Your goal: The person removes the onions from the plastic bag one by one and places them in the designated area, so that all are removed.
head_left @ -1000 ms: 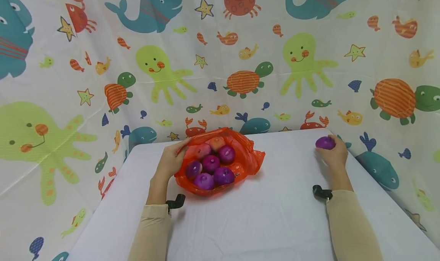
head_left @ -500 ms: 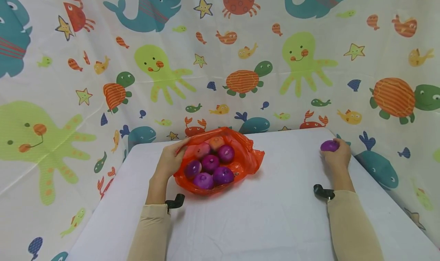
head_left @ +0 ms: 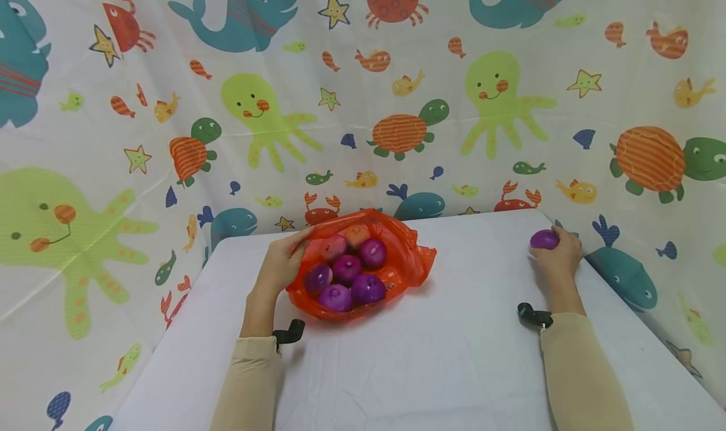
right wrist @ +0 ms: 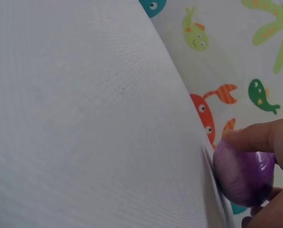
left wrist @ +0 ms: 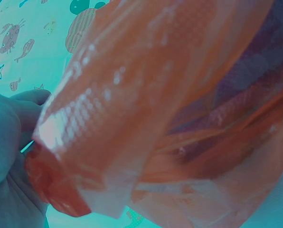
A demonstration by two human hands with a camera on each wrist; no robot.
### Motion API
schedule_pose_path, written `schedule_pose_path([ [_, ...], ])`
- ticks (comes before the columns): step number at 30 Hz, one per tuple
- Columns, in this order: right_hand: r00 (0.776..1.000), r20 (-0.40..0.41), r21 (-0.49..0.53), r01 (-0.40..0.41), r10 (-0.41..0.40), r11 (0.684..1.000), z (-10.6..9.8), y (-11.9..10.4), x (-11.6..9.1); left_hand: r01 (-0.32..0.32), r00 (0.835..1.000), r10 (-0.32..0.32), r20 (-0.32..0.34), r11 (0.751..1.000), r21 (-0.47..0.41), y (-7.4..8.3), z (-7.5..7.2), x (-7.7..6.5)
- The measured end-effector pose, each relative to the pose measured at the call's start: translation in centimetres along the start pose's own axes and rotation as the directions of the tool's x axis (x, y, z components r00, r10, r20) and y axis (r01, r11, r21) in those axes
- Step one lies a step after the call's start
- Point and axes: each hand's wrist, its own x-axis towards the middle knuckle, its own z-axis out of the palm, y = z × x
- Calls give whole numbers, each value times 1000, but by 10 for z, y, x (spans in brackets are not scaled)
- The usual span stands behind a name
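Note:
A red plastic bag (head_left: 416,254) lies with its mouth spread toward me. Several round purple onions (head_left: 347,270) sit inside, the rear ones looking pinker through the film. My left hand (head_left: 279,264) holds the bag's left rim; its fingertips are partly hidden by the plastic. In the left wrist view, crumpled film of the bag (left wrist: 117,109) fills most of the picture beside the hand (left wrist: 8,142). Far to the right, my right hand (head_left: 561,251) grips a single purple onion (head_left: 544,239) between thumb and fingers. The right wrist view has this onion (right wrist: 241,171) at the table's edge.
A white cloth covers the table (head_left: 448,355), whose right edge runs close by the right hand. Behind and at both sides hangs a curtain (head_left: 351,97) printed with sea animals. Dark wrist cameras (head_left: 290,332) sit on both wrists.
My right hand has shifted slightly right and a little down with the purple onion, then nearly stopped. The left hand and the bag stay in place.

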Motion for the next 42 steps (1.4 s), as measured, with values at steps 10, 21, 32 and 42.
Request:
schedule_pose_path([
  [10,999,-14,-55,30,-31,998,1,-14,2,29,999,-29,15,999,-14,2,-2,1],
  [21,955,-50,-41,291,-293,956,17,-58,-17,28,1000,-28,10,1000,-5,3,-2,0],
  [32,792,-139,104,608,-594,787,35,-96,-39,6,1000,-6,-7,1000,0,3,-1,1],
  [42,778,6,93,625,-629,775,50,-118,-67,-3,1000,3,-8,1000,12,2,0,0],
])
